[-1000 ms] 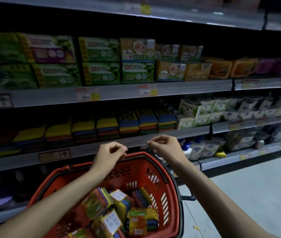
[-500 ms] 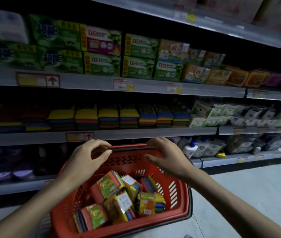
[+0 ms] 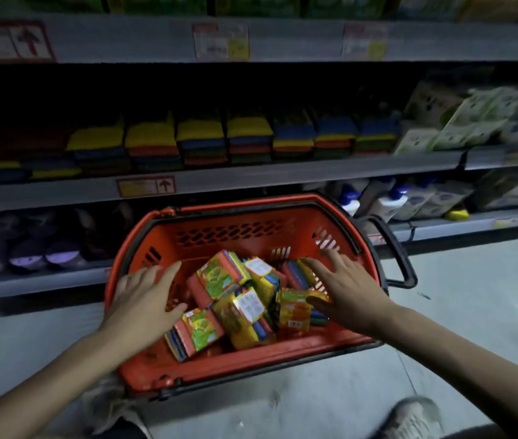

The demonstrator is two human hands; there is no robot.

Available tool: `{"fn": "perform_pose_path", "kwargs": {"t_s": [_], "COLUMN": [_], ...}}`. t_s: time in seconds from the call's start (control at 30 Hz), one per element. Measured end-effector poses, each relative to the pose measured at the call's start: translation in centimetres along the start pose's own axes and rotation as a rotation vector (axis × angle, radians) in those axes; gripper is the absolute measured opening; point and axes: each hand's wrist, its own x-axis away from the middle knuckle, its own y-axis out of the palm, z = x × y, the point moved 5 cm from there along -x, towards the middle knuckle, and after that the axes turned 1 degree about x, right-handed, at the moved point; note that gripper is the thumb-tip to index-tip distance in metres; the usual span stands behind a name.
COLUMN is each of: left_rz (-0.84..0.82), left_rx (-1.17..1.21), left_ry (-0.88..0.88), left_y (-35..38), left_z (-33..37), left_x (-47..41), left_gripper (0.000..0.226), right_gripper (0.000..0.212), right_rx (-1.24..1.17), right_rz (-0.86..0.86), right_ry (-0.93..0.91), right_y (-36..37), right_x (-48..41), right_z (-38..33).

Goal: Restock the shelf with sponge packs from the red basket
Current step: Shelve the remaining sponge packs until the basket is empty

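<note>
Head view: shop aisle, floor level.
Shelf [image 3: 251, 177]: stacked sponges in a row, left to centre.
Left hand [image 3: 143, 304]: fingers spread wide, empty, over the left rim of the red basket [image 3: 219, 223].
Sponge packs [image 3: 238, 302]: loose heap inside the basket, which is on the floor below the shelf.
Right hand [image 3: 346, 296]: fingers splayed, palm down over the right-hand packs, gripping nothing.
Shoe [image 3: 409, 419]: bottom right.

The red basket [image 3: 245, 236] sat on the floor before the shelf [image 3: 283, 175] — its handle folded down, a loose heap of wrapped sponge packs [image 3: 235, 299] tilted every way inside — while stacked packs lined the shelf above.
</note>
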Motion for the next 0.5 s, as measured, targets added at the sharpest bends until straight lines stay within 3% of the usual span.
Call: {"fn": "perform_pose_path", "kwargs": {"t_s": [0.1, 0.2, 0.33, 0.5], "left_rz": [-0.049, -0.093, -0.35, -0.42], "left_rx": [-0.222, -0.41, -0.806, -0.919], "left_ry": [-0.02, -0.038, -0.036, -0.034], "left_y": [2.4, 2.6, 2.6, 2.9], "left_z": [0.7, 1.5, 1.4, 3.7], "left_x": [-0.2, -0.8, -1.5, -3.4], "left_gripper": [0.084, 0.081, 0.074, 0.07], "right_gripper": [0.074, 0.075, 0.062, 0.055], "right_rx": [-0.005, 0.15, 0.226, 0.244], "right_rz": [-0.005, -0.072, -0.108, -0.098], "right_ry": [-0.003, -0.037, -0.008, 0.071], "right_y": [2.2, 4.7, 5.5, 5.3], "right_x": [-0.6, -0.3, -0.6, 0.1], "right_z": [1.4, 3.2, 5.6, 8.3]}}
